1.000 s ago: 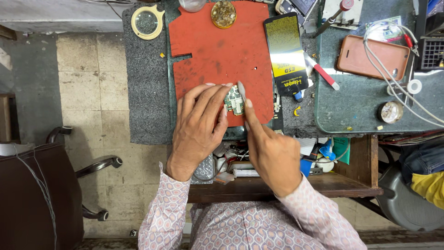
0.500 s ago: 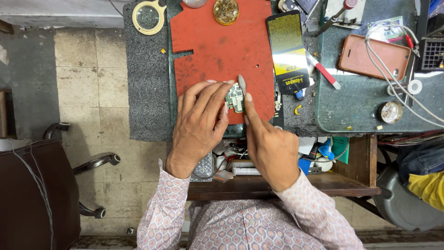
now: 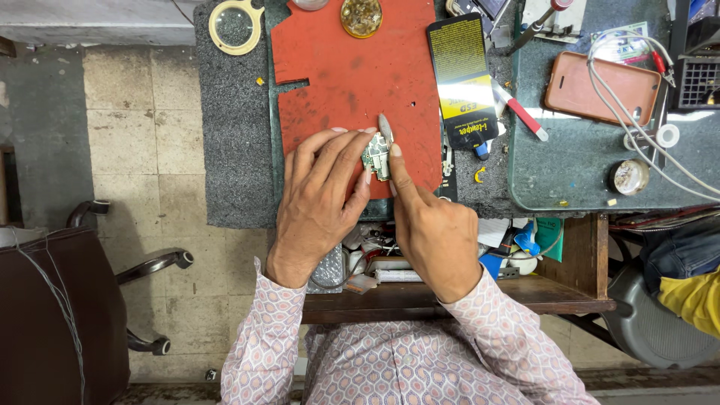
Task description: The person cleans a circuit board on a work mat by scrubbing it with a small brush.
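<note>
A small green circuit board [image 3: 375, 156] rests on the red work mat [image 3: 352, 75] near its front edge. My left hand [image 3: 319, 199] pinches the board from the left with fingertips and thumb. My right hand [image 3: 431, 232] grips a thin metal tool [image 3: 385, 127], its index finger lying along the tool, with the tip pressed against the board's right side. Both hands touch each other at the board.
A magnifier ring [image 3: 235, 26] lies at the back left on grey foam. A round dish [image 3: 361, 15], a black and yellow packet [image 3: 463, 79], a red-handled tool [image 3: 520, 111], a brown phone [image 3: 601, 88] and white cables [image 3: 652, 142] lie right. A chair [image 3: 60, 300] stands at left.
Hands and board keep the same hold. The view has drifted slightly, so the bench sits a little lower in frame.
</note>
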